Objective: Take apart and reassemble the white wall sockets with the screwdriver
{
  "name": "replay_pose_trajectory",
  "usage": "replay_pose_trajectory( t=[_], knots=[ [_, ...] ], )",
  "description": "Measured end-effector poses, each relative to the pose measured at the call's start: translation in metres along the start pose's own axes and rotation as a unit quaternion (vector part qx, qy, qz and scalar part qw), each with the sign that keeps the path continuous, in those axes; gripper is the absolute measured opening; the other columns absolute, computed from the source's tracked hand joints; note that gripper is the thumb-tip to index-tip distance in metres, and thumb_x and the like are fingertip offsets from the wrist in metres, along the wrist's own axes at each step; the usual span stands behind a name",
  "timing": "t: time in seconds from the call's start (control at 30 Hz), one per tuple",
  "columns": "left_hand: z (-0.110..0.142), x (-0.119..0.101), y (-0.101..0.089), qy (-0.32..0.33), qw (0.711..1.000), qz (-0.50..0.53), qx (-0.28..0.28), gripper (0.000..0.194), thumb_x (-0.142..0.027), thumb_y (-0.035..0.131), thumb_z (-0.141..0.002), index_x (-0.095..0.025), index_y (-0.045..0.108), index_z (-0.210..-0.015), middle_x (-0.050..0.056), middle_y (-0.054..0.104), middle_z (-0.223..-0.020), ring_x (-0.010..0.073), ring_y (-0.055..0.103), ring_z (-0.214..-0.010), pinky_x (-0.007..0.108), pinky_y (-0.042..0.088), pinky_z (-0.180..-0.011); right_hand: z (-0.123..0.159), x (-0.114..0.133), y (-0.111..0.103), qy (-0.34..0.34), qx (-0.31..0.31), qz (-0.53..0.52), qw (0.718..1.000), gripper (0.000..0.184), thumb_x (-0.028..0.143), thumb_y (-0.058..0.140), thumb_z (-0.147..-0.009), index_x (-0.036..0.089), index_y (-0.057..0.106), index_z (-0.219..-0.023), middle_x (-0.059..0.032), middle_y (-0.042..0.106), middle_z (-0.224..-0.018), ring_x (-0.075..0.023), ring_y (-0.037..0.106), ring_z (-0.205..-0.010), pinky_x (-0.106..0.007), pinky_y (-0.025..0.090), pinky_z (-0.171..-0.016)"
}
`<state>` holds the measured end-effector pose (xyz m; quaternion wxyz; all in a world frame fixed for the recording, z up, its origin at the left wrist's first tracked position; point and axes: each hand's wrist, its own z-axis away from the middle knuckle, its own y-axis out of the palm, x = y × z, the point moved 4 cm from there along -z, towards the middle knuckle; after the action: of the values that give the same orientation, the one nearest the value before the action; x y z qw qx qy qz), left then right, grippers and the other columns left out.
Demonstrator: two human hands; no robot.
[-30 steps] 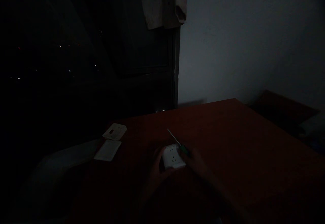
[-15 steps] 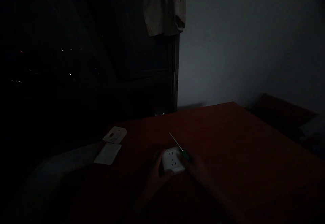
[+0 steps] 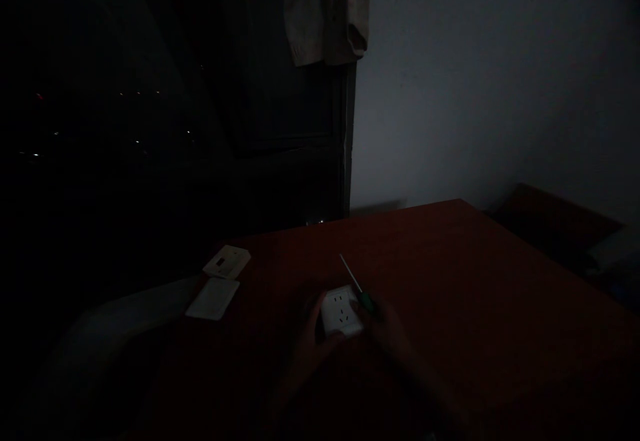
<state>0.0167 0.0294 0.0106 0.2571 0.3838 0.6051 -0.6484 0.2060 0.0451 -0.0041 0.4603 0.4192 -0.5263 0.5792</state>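
A white wall socket (image 3: pixel 342 310) with several dark slots faces up toward me, between my hands. My left hand (image 3: pixel 314 347) grips its left side, the thumb across the lower edge and a finger along the upper left. On the right side, my right hand (image 3: pixel 383 326) touches the socket with its thumb while holding a screwdriver (image 3: pixel 367 301) by its green handle. The thin metal shaft points up and to the left, away from the socket. Darkness hides most of the fingers.
Two flat pale pieces, a plate with a rectangular hole (image 3: pixel 231 262) and a plain panel (image 3: pixel 213 298), lie at the left of the red-brown table (image 3: pixel 450 261). Behind stand a dark window (image 3: pixel 280 107), a hanging curtain (image 3: pixel 325 21) and a pale wall (image 3: pixel 450 94).
The screwdriver has tilted slightly more upright, its tip moving a little to the right. Both hands keep hold of the socket; the view has shifted slightly.
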Motion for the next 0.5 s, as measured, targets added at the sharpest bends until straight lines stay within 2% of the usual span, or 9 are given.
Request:
replay_pose_trajectory(
  t=[0.37,0.5],
  knots=[
    [0.008,0.005,-0.007,-0.031,0.999,-0.013,-0.023,0.068,-0.037,0.059,-0.082,-0.025,0.033,-0.143,0.009,0.035,-0.150,0.0263,0.029,-0.140,0.051,0.025,-0.114,0.009,0.003,-0.004,0.013,-0.007,0.033,0.999,0.045,0.062,0.054,-0.079,0.018,0.065,-0.084,-0.0031,0.066,-0.074,-0.0180,0.057,-0.066,-0.025,0.043,-0.055],
    [0.009,0.008,-0.005,-0.025,1.000,-0.008,-0.011,0.070,-0.037,0.060,-0.081,-0.023,0.031,-0.144,0.011,0.034,-0.150,0.0266,0.031,-0.139,0.049,0.026,-0.114,0.019,0.006,-0.003,0.014,-0.018,0.050,0.998,0.043,0.059,0.057,-0.077,0.019,0.066,-0.089,-0.0045,0.068,-0.078,-0.0199,0.059,-0.069,-0.026,0.044,-0.057]
  ],
)
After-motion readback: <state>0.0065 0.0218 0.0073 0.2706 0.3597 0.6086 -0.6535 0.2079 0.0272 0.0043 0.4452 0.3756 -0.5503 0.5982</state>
